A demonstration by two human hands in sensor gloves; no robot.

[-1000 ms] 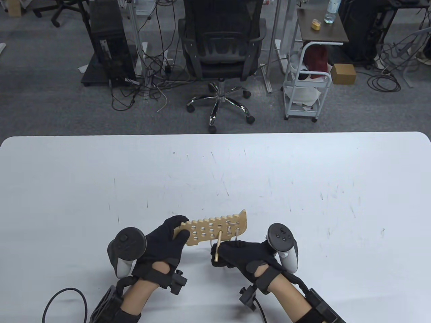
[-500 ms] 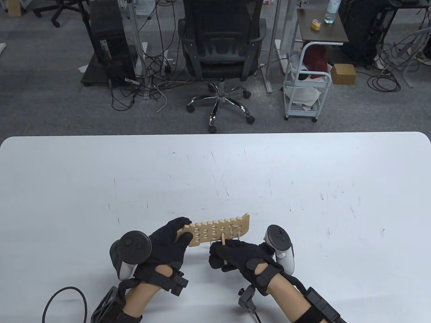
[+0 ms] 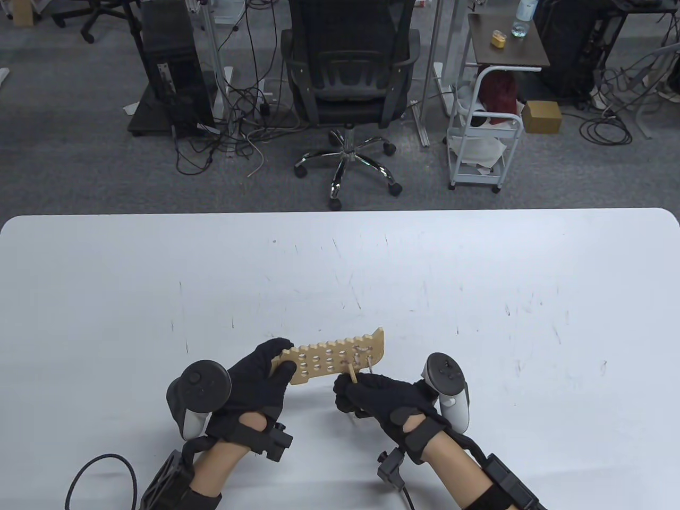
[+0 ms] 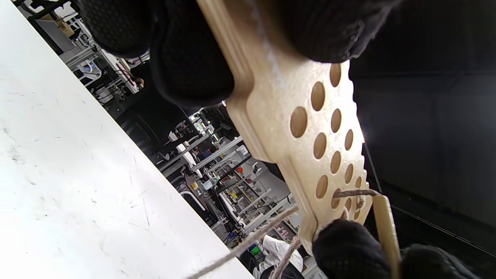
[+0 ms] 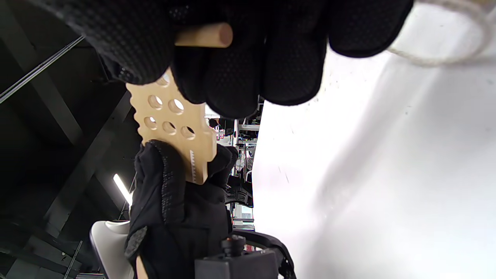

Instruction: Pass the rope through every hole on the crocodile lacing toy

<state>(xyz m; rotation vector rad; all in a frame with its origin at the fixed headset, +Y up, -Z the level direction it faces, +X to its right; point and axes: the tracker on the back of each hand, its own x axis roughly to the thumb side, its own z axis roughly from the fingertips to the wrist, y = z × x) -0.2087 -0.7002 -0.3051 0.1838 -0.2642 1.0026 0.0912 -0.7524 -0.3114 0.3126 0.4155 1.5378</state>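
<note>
Tan wooden crocodile toy (image 3: 332, 359) dotted with round holes, beige rope (image 4: 248, 242), black gloved hands (image 3: 265, 380) (image 3: 380, 396), scuffed white worktop (image 3: 478, 297).

Needle: I see the wooden needle (image 3: 352, 375) showing much less length than a second ago; only a short stub sticks out of my right hand (image 3: 380, 398), close under the crocodile board (image 3: 332, 361).
Right hand: it has moved up toward the board's lower edge, fingertips now just beside the laced holes near the board's right end.
Board: its right end has dropped back slightly after lifting half a second ago, and the board has shifted a little toward my left hand (image 3: 260, 380).
</note>
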